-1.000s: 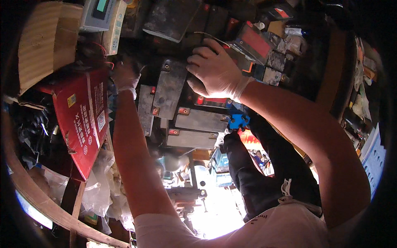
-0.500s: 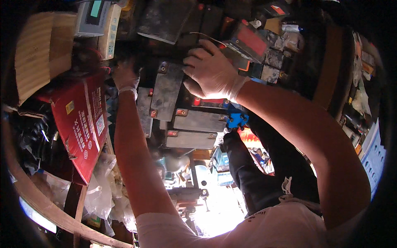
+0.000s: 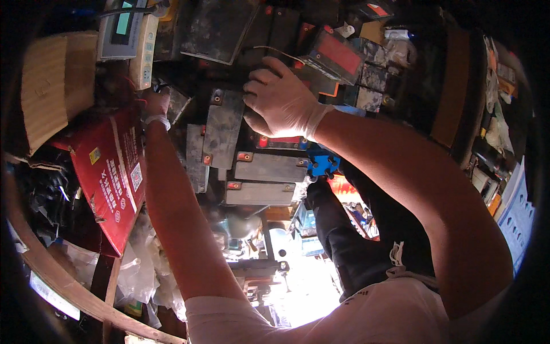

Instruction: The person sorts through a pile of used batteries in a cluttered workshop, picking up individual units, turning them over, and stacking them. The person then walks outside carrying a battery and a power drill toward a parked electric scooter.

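Observation:
My left hand (image 3: 157,104), in a thin pale glove, reaches into shadow beside a white power strip (image 3: 145,54). Its fingertips are lost in the dark, and a small dark block (image 3: 179,104) lies against its right side. My right hand (image 3: 282,98), gloved as well, hovers over or rests on dark battery cases; which of these I cannot tell. Its fingers are bent, with a gap between them and the thumb. Below and left of it stands a dusty grey battery (image 3: 223,129) with red-ringed terminals. Two more grey batteries (image 3: 269,167) lie side by side nearer my body.
A torn red carton (image 3: 114,178) and an open brown cardboard box (image 3: 57,86) crowd the left. A grey device with a lit screen (image 3: 123,28) stands at the back left. A red-topped battery (image 3: 338,54) sits right of centre, a blue part (image 3: 323,164) nearer me.
My left hand has moved a little left, toward the power strip, exposing the small dark block. The right hand keeps its bent pose. The whole view has shifted slightly, and a dark cable shows over the device.

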Tool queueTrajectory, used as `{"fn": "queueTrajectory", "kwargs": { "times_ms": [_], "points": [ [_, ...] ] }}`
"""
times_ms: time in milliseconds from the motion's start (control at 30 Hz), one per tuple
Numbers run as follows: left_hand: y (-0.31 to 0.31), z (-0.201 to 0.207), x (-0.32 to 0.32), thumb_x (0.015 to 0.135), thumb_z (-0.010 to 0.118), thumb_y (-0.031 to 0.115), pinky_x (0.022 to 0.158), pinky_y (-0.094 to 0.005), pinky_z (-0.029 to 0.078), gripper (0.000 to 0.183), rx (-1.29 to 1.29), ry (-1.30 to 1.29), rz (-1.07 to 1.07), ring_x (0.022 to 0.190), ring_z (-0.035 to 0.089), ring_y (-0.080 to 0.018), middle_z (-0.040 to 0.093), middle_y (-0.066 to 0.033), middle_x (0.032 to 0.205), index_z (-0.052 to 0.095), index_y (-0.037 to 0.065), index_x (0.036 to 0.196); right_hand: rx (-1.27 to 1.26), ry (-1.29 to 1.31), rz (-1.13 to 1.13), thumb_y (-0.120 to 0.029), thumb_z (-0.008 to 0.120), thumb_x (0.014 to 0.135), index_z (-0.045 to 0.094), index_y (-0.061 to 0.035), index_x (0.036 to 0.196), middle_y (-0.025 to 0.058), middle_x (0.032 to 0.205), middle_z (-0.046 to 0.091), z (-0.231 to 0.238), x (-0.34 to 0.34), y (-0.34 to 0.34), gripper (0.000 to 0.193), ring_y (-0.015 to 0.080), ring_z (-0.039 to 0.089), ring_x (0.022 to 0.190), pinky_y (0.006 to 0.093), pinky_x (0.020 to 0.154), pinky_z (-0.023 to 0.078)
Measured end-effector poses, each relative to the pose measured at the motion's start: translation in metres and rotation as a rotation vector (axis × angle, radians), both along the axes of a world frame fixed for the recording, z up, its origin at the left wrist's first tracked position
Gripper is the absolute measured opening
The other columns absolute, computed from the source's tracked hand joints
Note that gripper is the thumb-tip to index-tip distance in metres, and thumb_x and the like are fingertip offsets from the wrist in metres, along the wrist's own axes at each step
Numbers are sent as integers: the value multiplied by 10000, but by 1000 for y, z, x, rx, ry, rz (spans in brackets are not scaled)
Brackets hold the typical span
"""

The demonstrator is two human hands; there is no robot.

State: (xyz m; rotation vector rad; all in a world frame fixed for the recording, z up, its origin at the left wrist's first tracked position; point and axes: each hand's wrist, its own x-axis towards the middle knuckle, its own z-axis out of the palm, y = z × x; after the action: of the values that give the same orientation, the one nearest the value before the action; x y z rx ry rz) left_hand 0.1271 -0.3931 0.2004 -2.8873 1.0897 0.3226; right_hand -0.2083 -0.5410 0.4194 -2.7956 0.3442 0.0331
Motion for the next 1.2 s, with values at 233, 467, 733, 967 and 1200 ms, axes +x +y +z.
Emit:
{"fn": "queueTrajectory", "kwargs": {
  "times_ms": [233,467,733,967,1200],
  "points": [
    [4,-6,7,819,726,466,939,-527,511,562,-170,199,99,1133,650,-477,714,-273,1164,717,-13,1114,-70,-68,18,-411,648,893,783,-114,842,40,930,699,-5,0,-1,330,258,592,1067,514,1155,331],
    [23,-11,2,945,609,417,919,-520,531,416,92,-62,-119,1130,666,-427,726,-210,1114,710,48,1110,-34,-17,9,-365,707,856,778,-82,917,46,1063,717,-3,1,1,298,251,591,1158,498,1168,341],
    [31,-18,-9,1016,574,346,961,-509,551,326,-311,137,373,1168,678,-394,702,-201,1238,680,169,1269,-24,-5,14,-350,710,860,779,-80,929,47,1070,715,-2,1,0,287,255,590,1160,500,1168,345],
    [51,-39,20,968,614,292,1019,-482,501,407,69,-15,46,1262,621,-395,653,-202,1370,649,120,1335,-39,-57,9,-375,692,869,776,-90,900,43,1027,708,-3,1,-1,298,261,593,1130,507,1161,342],
    [85,-64,10,959,615,320,1027,-472,496,439,-219,17,248,1272,615,-380,643,-198,1386,635,148,1362,-54,-31,10,-382,690,867,776,-98,891,35,1018,707,-4,-1,1,297,259,595,1127,511,1166,338]
  ]
}}
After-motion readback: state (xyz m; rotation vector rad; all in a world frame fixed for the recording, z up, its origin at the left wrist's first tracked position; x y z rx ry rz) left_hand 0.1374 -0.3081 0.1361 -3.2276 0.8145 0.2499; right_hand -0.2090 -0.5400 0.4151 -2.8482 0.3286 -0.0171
